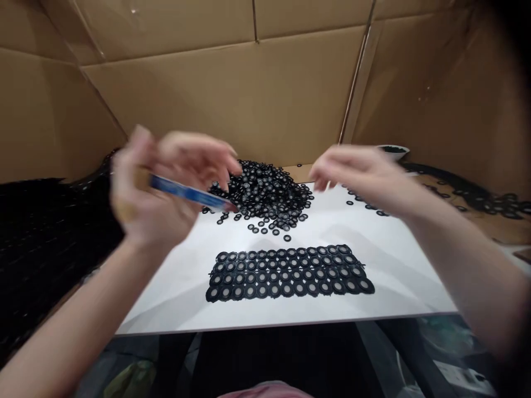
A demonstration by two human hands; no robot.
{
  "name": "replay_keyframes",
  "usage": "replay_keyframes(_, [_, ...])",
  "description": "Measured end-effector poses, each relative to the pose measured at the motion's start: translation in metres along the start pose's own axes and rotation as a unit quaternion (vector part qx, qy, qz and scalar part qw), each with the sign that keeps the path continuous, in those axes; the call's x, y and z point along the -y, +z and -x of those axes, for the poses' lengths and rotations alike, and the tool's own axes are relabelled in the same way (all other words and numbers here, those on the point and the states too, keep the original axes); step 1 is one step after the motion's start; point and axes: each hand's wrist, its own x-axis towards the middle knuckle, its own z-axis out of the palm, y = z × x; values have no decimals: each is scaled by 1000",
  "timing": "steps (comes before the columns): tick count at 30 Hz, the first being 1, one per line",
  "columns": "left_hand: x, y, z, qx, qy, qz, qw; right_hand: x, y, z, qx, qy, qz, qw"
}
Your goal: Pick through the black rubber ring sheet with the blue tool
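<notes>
Clamped in the grip of the left hand (153,188): a blue tool (186,193), slanted tip-down toward the heap of loose rings (265,190) at the far middle of the white worktop (406,276), probably to keep its point close. Over the far right, the right hand (360,177), grip apart, fingers loose, blurred. Near centre, flat and within easy reach of both: a sheet of joined rings (288,273).

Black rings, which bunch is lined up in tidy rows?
The flat patch at the front of the white board; the pile behind it is a loose jumble.
</notes>
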Motion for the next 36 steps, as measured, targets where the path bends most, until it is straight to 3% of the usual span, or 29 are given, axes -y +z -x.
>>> replay_keyframes(2, [26,8,2,80,-60,12,995,-24,16,-9,174,69,36,982])
replay_keyframes(4, [58,15,7,105,-154,17,982,-50,34,-12,302,109,54,946])
replay_keyframes(6, [89,20,12,111,-220,46,968,-68,49,-11,381,119,40,916])
replay_keyframes(8, [111,24,17,105,-237,70,963,-76,58,-6,413,136,33,900])
replay_keyframes(13, [130,31,28,124,-255,62,957,-74,61,7,426,168,35,888])
replay_keyframes(19, [123,33,33,122,-183,-85,972,-77,65,15,393,115,-2,912])
replay_keyframes(24, [121,25,35,128,-124,-180,967,-81,66,15,357,156,-137,911])
replay_keyframes(28, [121,23,37,185,-127,-200,954,-85,66,14,320,163,-198,912])
replay_keyframes(32, [122,22,34,187,-106,-212,953,-91,66,14,305,156,-230,911])
replay_keyframes(36, [124,19,33,180,-83,-232,952,-95,65,13,336,129,-203,911])
